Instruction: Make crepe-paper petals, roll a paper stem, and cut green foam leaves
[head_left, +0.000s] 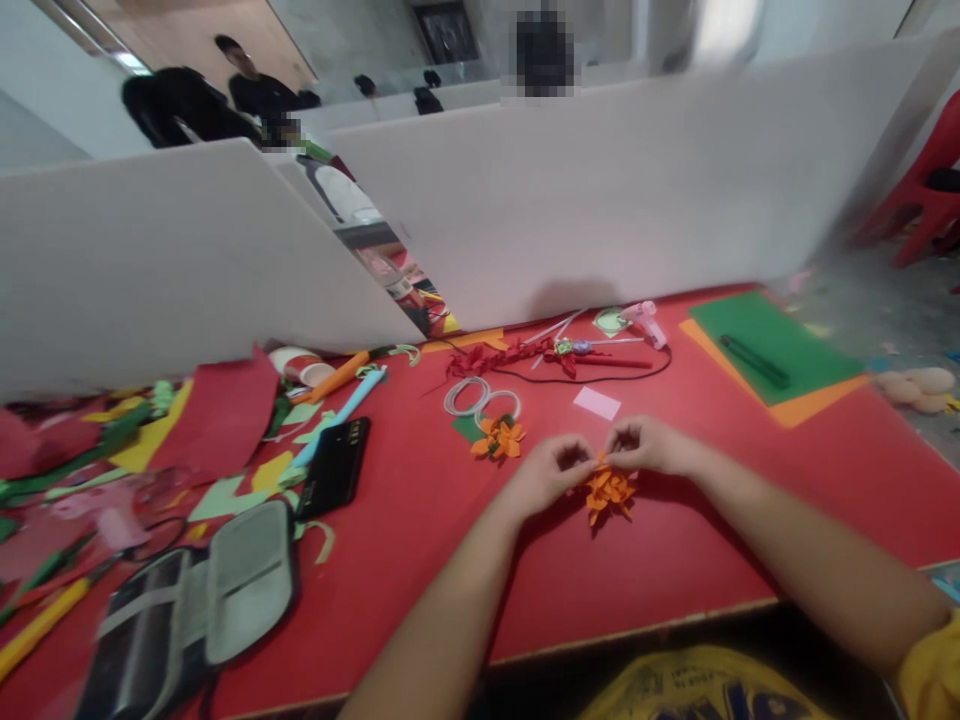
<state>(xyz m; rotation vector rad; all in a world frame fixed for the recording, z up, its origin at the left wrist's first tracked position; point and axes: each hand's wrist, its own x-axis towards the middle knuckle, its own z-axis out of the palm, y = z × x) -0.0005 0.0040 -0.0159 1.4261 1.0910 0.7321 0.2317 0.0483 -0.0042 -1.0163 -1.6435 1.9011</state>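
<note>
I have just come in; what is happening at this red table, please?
The left hand and right hand pinch an orange flower-like piece by its far end over the red table. Another orange flower lies to the left, and a small pink card lies just beyond the hands. A pink glue gun rests farther back.

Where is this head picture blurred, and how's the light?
Head view: blur smears the leftmost pink glue gun and the red chair; the nearer orange flower is clearer, if soft. Same head view: a bright patch washes out up top; a soft shadow falls on the white partition.
</note>
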